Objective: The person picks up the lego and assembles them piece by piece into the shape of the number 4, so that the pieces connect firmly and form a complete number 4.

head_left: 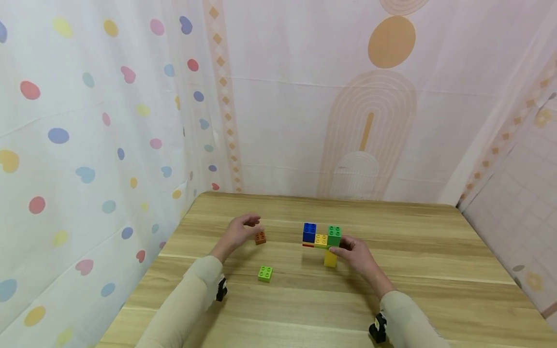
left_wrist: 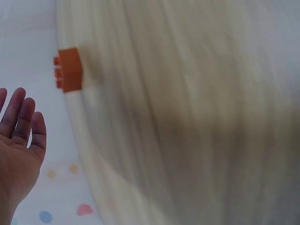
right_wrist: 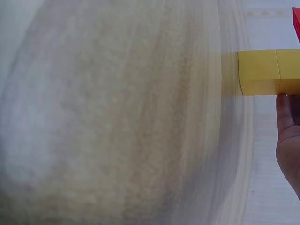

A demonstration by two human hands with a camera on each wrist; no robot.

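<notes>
My right hand [head_left: 358, 253] grips a small toy-brick structure on its right side, thumb in front near the green brick [head_left: 334, 236]. Two stacked yellow bricks [right_wrist: 259, 72] form its upright column. Across the top runs a layer with a blue brick [head_left: 309, 233] at the left, a yellow brick [head_left: 321, 239] in the middle and a thin red piece [head_left: 308, 245] below the blue one. My left hand [head_left: 241, 232], fingers loosely bent and holding nothing, hovers beside an orange-brown brick [head_left: 260, 239]. In the left wrist view a gap separates the hand from that brick.
A lime-green brick [head_left: 265, 273] lies studs-up on the wooden table [head_left: 278, 309], nearer to me and between the arms. Patterned curtains [head_left: 278, 121] hang behind the table's far edge and along its left side. A small black device [head_left: 221, 288] sits at each wrist.
</notes>
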